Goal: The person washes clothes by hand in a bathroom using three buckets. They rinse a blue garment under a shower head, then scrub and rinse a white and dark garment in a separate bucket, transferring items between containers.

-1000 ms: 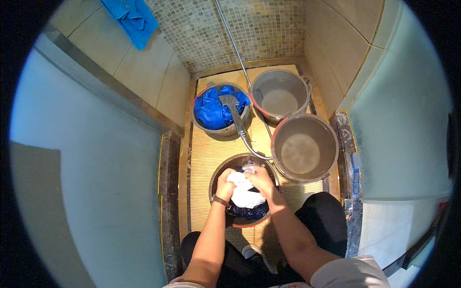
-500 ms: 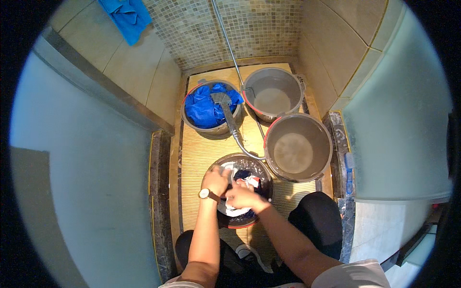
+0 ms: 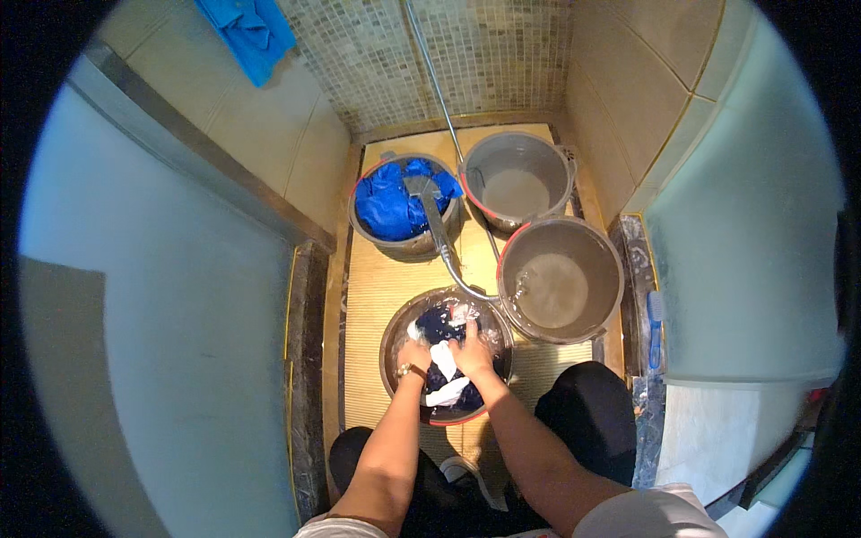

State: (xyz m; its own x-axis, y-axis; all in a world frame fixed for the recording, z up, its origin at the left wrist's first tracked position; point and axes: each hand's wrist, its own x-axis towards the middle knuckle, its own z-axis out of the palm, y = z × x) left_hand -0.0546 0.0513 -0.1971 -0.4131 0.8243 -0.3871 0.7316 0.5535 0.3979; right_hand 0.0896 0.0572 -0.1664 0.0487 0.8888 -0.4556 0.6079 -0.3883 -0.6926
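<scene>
In the head view, a round dark-grey plastic basin [image 3: 389,363] with a red handle along its near edge stands on the yellowish, finely ribbed floor [image 3: 363,309], near the person's knees. In it, a bunched white cloth [image 3: 443,360] lies with soaked navy cloth [image 3: 438,321] in water. The left hand [image 3: 414,356] and the right hand [image 3: 473,355] are inside the basin, apart, with the white cloth between them. The right thumb is at that cloth; I cannot tell whether either hand grips anything.

Far left, a grey bucket [image 3: 429,247] holds wet bright-blue fabric [image 3: 384,206], with a silver shower head [image 3: 421,187] resting on it. To the right, two grey red-handled buckets, one far [image 3: 516,154] and one nearer [image 3: 563,237], contain cloudy water. A metal hose [image 3: 432,79] hangs before the far wall of small beige-brown mosaic tiles [image 3: 359,67]. Larger beige tiles [image 3: 258,143] cover the left wall, where a blue cloth [image 3: 257,45] hangs. Frosted glass panels flank left [image 3: 188,323] and right [image 3: 744,278]; a blue brush [image 3: 655,334] lies on the dark stone sill at right.
</scene>
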